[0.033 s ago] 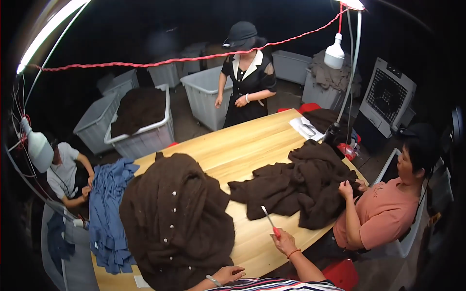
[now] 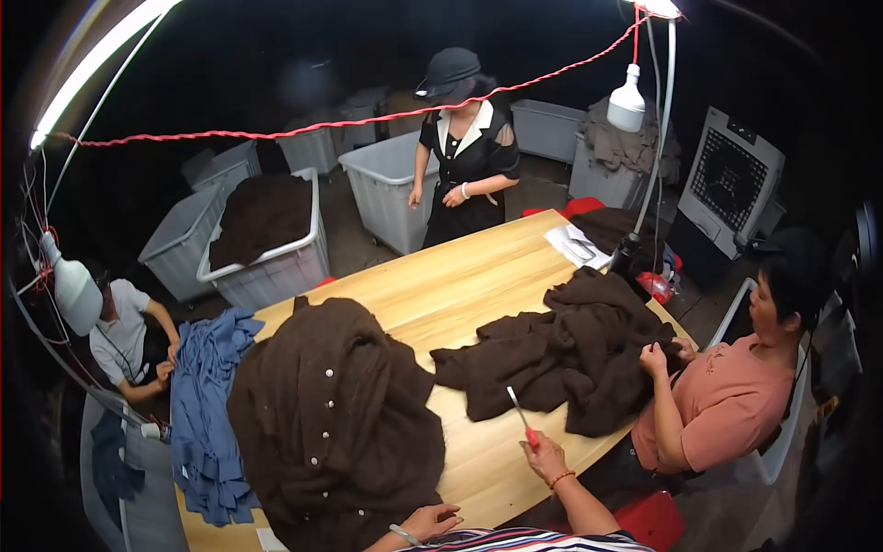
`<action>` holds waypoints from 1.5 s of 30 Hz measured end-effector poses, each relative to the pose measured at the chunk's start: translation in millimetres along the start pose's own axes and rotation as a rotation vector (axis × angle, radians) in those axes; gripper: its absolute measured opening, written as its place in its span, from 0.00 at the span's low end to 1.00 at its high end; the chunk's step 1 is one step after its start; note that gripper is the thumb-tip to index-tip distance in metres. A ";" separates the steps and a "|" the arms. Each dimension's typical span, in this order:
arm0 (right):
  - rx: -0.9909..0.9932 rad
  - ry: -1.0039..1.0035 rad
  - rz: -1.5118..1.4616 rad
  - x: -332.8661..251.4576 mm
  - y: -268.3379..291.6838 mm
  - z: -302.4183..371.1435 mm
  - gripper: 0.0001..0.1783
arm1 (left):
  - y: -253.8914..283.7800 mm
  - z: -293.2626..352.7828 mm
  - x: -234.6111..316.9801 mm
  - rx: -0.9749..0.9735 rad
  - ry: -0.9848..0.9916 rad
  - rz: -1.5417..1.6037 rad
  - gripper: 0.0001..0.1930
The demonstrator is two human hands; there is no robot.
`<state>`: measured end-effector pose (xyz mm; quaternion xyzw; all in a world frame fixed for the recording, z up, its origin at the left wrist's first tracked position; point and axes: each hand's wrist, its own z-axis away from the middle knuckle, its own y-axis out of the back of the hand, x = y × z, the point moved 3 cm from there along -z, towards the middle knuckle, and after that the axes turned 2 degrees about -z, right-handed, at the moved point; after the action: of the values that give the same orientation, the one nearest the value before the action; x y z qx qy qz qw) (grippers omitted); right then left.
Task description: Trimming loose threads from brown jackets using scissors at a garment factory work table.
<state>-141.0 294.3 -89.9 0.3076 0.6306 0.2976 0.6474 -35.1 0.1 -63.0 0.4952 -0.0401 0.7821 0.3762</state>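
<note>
My right hand (image 2: 547,459) is closed on the red handle of a slim tool (image 2: 521,414); its pale metal shaft points up and away, much like a screwdriver's. It is held over the wooden table (image 2: 492,474). My left hand (image 2: 430,523) lies with its fingers stretched out and holds nothing, beside the lower right edge of a big brown knit garment (image 2: 386,442). That garment is heaped at the left of the table, with a row of shiny buttons down its front. Another brown garment (image 2: 589,359) is spread at the right, gripped at its edge by a person in a pink shirt.
Blue garments (image 2: 212,405) hang over the table's left end, beside a seated person in white. Across the table stands a person in black (image 2: 469,170), near grey bins (image 2: 382,189). A red cord (image 2: 368,122) and a bulb (image 2: 627,103) hang overhead. White paper (image 2: 570,248) lies at the far right.
The tool in my right hand has swung slightly to the right, its tip with it. The whole view has shifted a little. My left hand stays in place.
</note>
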 end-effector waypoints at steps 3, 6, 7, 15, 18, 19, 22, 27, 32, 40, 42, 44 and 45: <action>0.061 -0.168 -0.093 22.0 18.8 -5.7 0.21 | 4.6 -0.1 13.6 0.128 0.003 -0.041 0.27; 0.007 -0.115 -0.095 25.0 12.2 -8.3 0.23 | 3.3 -7.4 16.8 0.162 -0.084 -0.068 0.28; -0.017 -0.117 -0.087 20.5 5.4 -11.6 0.23 | 4.0 -8.2 24.0 0.140 -0.132 -0.071 0.28; -0.215 0.230 -0.055 -60.2 -14.1 -34.6 0.17 | 160.1 26.9 59.0 0.938 -0.282 0.007 0.11; -0.376 0.238 -0.104 -78.7 -23.9 -47.5 0.19 | 242.1 21.1 56.3 1.215 -0.313 -0.195 0.12; -0.398 0.239 -0.104 -93.7 -24.1 -52.6 0.19 | 263.4 17.2 54.0 1.267 -0.288 -0.270 0.13; -0.426 0.393 -0.010 -147.1 -21.0 -60.1 0.16 | 305.4 -10.5 28.2 1.286 -0.216 -0.416 0.13; -0.439 0.477 0.064 -230.2 -6.2 -76.0 0.14 | 308.9 -59.3 -13.9 1.049 -0.264 -0.706 0.09; -0.650 0.575 0.296 -282.7 -26.0 -94.1 0.16 | 311.3 -68.3 -36.4 0.995 -0.376 -0.494 0.06; -0.673 0.561 0.248 -292.8 -29.6 -97.2 0.18 | 286.4 -35.8 -25.8 0.976 -0.475 -0.537 0.25; -0.549 0.556 0.189 -266.1 -35.8 -95.1 0.19 | 256.2 -20.5 -33.6 0.882 -0.351 -0.642 0.35; -0.557 0.524 0.111 -248.7 -39.5 -85.0 0.17 | 226.1 2.4 -45.8 0.816 -0.321 -0.774 0.32; -0.594 0.485 0.150 -244.1 -36.4 -79.7 0.18 | 213.7 12.8 -47.2 0.781 -0.273 -0.780 0.30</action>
<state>-227.5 84.3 35.4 0.0730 0.6275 0.5777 0.5169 -149.1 -183.9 -28.2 0.6725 0.3896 0.4709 0.4174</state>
